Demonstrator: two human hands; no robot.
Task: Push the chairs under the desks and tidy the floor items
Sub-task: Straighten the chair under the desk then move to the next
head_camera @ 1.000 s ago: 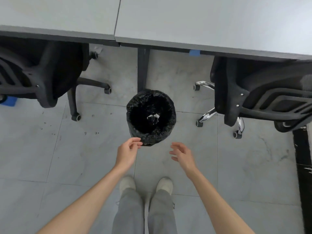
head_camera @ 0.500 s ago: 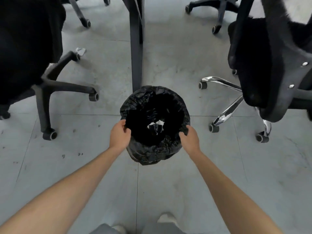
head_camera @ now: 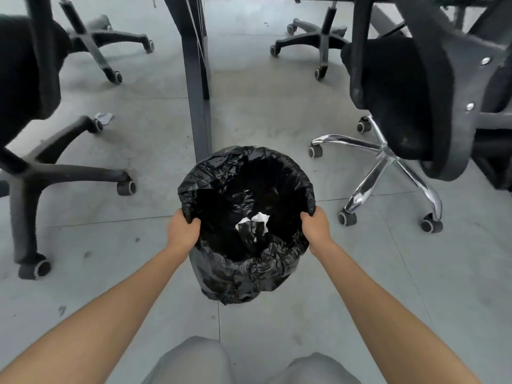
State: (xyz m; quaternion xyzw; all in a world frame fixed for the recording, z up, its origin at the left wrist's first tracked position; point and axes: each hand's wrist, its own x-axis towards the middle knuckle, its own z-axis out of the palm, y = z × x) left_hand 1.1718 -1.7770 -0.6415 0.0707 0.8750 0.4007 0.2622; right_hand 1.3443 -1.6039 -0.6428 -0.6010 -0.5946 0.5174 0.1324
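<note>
A round waste bin [head_camera: 243, 275] lined with a black plastic bag stands on the grey floor just in front of a dark desk leg [head_camera: 196, 87]. White crumpled paper [head_camera: 259, 220] lies inside it. My left hand [head_camera: 183, 227] grips the bin's left rim, fingers curled over the bag. My right hand [head_camera: 314, 223] grips the right rim the same way. A black office chair [head_camera: 25, 79] is on the left, another black chair [head_camera: 410, 87] with a chrome base [head_camera: 385, 153] on the right.
A small crumpled paper scrap [head_camera: 104, 117] lies on the floor by a caster of the left chair. Two more black chair bases [head_camera: 105, 37] [head_camera: 322, 34] stand further back under the desks. My grey trouser knees [head_camera: 199, 361] show at the bottom.
My hands reached the bin and took hold of its rim on both sides. I have bent lower, so the view now looks under the desks.
</note>
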